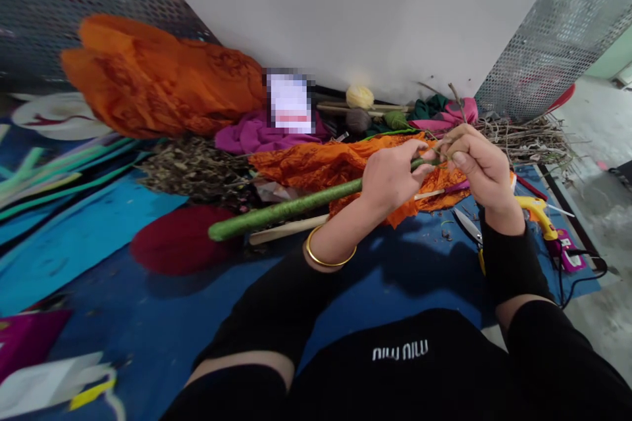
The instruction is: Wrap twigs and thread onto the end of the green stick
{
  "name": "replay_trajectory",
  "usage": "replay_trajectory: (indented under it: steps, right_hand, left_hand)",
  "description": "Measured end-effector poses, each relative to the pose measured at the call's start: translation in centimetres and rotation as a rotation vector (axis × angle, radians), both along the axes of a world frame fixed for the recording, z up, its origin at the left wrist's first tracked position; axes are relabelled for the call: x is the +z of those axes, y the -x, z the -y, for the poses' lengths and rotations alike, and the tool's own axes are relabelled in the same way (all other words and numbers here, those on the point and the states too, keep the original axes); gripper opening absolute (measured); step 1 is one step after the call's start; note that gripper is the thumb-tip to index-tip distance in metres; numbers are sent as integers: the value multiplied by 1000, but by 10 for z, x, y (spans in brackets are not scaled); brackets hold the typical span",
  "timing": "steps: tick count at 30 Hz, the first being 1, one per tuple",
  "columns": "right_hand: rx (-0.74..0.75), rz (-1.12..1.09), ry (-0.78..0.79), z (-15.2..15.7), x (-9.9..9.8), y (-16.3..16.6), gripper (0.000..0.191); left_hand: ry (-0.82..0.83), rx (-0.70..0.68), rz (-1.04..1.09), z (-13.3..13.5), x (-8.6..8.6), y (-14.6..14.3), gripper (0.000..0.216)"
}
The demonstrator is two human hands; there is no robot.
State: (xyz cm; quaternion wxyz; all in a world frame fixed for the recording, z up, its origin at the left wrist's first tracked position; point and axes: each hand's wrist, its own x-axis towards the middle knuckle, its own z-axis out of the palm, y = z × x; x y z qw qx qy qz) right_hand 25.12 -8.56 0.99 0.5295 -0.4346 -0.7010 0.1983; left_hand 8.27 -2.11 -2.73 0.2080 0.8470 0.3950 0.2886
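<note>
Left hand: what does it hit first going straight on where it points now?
Most likely the right hand, whose fingers are just beyond the left hand, near the end of the green stick. Depth is unclear from one view, so it might pass over or under them.

The rod (291,206) is coloured green, the bundle (168,79) orange with darker patterning, the glue gun (536,210) yellow, the surface (158,335) blue.
</note>
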Motion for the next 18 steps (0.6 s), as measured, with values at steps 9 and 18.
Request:
replay_trajectory:
  steps: [9,18]
  right_hand:
    - [-90,-59,28,-16,-13,0,49]
    - [-77,32,56,-18,-14,-4,48]
  left_hand:
    - [-26,55,-25,7,-10,-7,25]
    - [-193,43,-4,11,-19,-11,29]
